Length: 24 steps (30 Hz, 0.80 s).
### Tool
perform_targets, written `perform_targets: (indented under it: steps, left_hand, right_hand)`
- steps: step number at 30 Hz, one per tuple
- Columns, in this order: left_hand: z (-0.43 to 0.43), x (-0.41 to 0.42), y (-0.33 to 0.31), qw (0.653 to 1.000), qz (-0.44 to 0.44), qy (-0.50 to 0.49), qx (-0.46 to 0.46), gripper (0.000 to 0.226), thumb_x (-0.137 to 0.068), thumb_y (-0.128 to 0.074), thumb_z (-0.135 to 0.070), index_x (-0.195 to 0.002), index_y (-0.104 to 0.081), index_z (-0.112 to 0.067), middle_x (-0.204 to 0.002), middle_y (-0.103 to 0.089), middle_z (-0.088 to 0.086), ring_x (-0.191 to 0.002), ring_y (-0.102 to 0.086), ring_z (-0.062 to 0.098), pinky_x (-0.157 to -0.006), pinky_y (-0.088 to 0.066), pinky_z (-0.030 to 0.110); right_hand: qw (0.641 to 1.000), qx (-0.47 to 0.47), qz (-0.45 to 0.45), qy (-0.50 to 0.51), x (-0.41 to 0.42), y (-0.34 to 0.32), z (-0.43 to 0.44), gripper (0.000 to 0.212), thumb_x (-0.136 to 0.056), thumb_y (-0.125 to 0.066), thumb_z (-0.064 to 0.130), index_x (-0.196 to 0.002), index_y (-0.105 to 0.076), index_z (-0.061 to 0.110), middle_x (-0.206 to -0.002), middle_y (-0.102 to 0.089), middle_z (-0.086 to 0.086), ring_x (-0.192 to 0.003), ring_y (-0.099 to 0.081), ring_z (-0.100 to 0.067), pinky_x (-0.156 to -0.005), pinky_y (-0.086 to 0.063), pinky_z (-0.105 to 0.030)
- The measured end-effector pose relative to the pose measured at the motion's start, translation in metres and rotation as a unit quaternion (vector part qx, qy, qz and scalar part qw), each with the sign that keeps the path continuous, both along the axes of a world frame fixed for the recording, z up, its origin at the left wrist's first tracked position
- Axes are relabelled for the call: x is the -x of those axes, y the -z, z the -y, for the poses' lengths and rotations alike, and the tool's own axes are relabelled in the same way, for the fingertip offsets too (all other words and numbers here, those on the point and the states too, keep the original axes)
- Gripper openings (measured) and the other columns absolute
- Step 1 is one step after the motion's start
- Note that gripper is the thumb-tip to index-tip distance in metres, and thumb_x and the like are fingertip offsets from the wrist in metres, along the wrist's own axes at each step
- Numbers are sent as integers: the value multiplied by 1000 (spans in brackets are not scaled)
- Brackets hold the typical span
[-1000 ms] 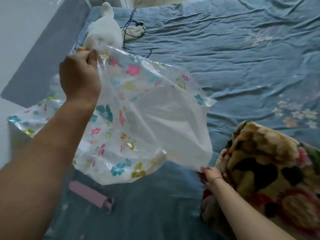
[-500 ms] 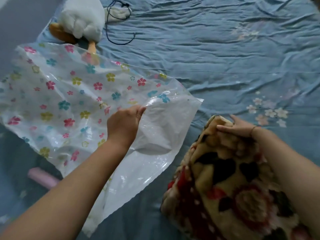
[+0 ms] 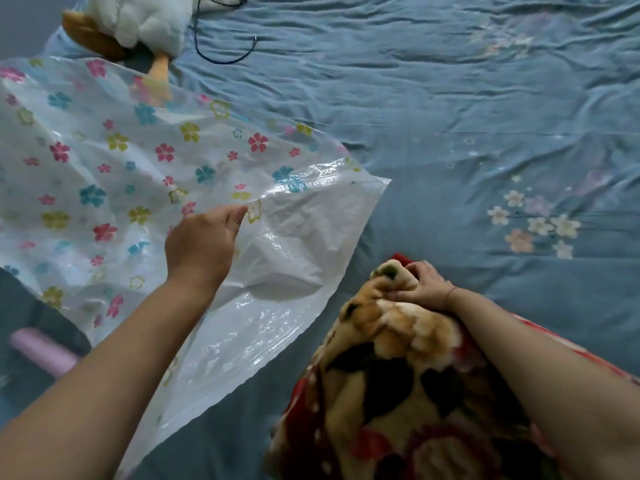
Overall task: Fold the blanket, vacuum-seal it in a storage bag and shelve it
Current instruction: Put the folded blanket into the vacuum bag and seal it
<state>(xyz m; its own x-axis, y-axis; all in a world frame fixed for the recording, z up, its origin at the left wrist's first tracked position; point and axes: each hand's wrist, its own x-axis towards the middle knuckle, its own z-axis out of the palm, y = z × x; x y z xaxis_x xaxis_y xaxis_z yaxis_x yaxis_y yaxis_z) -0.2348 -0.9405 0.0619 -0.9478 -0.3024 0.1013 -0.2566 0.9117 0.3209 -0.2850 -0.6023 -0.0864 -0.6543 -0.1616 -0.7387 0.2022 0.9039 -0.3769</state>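
A clear storage bag printed with coloured flowers lies spread over the left of the bed. My left hand pinches the upper layer at the bag's mouth and lifts it, so the white inside shows. The folded blanket, plush with brown, black and red flowers, sits at the lower right beside the mouth. My right hand grips the blanket's top far edge with curled fingers.
The blue bed sheet is wrinkled and stretches to the right and far side. A white plush duck and a black cable lie at the top left. A pink cylinder lies at the lower left, partly under the bag.
The bag came down from mid-air and now lies on the bed. My left hand moved to the bag's mouth. My right hand left the bag and took hold of the blanket's top.
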Motion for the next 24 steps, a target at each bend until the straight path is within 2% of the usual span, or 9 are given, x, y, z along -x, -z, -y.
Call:
perform_targets:
  steps: [1, 3, 4, 6, 9, 12, 15, 18, 24]
  left_hand:
    - [2, 4, 0, 1000, -4, 3, 2, 38, -100, -46, -40, -114, -72, -16, -95, -70, 24, -87, -62, 45, -66, -42, 41]
    - [5, 8, 0, 1000, -5, 10, 1, 39, -100, -46, -41, -110, -73, -15, -92, -71, 23, -86, -62, 44, -66, -45, 42]
    - [6, 9, 1, 1000, -6, 14, -2, 39, -100, -46, -40, -107, -73, -14, -90, -71, 22, -85, -62, 44, -65, -44, 41]
    - [9, 9, 2, 1000, -10, 26, -2, 38, -100, -47, -39, -102, -74, -12, -85, -70, 22, -80, -62, 43, -61, -40, 37]
    - [10, 2, 1, 999, -16, 42, 8, 38, -100, -48, -38, -99, -74, -11, -80, -69, 22, -74, -62, 43, -59, -40, 36]
    - [11, -13, -1, 999, -27, 35, 5, 37, -100, -49, -37, -100, -75, -10, -79, -69, 23, -72, -62, 44, -59, -44, 40]
    - [8, -29, -2, 999, -21, 31, 1, 33, -100, -50, -36, -108, -74, -14, -79, -70, 24, -73, -63, 44, -58, -39, 36]
    - [1, -49, -2, 1000, -7, 27, -2, 33, -99, -51, -35, -110, -74, -15, -77, -69, 25, -72, -63, 44, -58, -38, 35]
    - [-16, -88, -4, 999, -21, 24, -2, 33, -99, -51, -36, -109, -74, -15, -74, -68, 25, -69, -63, 44, -59, -34, 32]
  right_hand:
    - [1000, 9, 23, -10, 7, 2, 0, 123, -31, -58, 94, -136, -38, 32, -141, -36, 1, -138, -33, -20, -116, -25, -46]
    - [995, 13, 80, -60, 20, 4, 1, 119, -46, -64, 89, -146, -29, 34, -153, -24, -4, -144, -23, -24, -120, -19, -44]
    - [991, 17, 106, -79, 26, 7, 2, 120, -47, -65, 88, -148, -27, 36, -155, -22, -5, -145, -23, -25, -120, -17, -44]
    - [985, 38, 140, -95, 34, 8, 5, 129, -30, -63, 95, -143, -36, 40, -148, -37, -1, -138, -36, -23, -119, -24, -43]
    - [978, 95, 167, -84, 34, 6, 10, 110, -21, -70, 90, -116, -60, 36, -121, -61, 10, -116, -56, -13, -109, -39, -37]
    - [977, 140, 146, -68, 19, -8, 11, 88, -23, -76, 83, -96, -69, 34, -107, -68, 8, -102, -63, -9, -97, -46, -30]
    - [977, 186, 100, -23, 1, -24, 4, 88, -19, -77, 82, -90, -73, 30, -93, -71, 11, -93, -65, -6, -87, -47, -25]
    - [969, 235, 78, 6, -17, -50, -4, 65, -36, -80, 63, -89, -75, 26, -79, -71, 17, -81, -65, 1, -81, -45, -22]
    - [928, 366, 20, 71, -74, -124, -30, 36, -46, -80, 44, -77, -78, 26, -76, -71, 11, -76, -64, 1, -72, -49, -16]
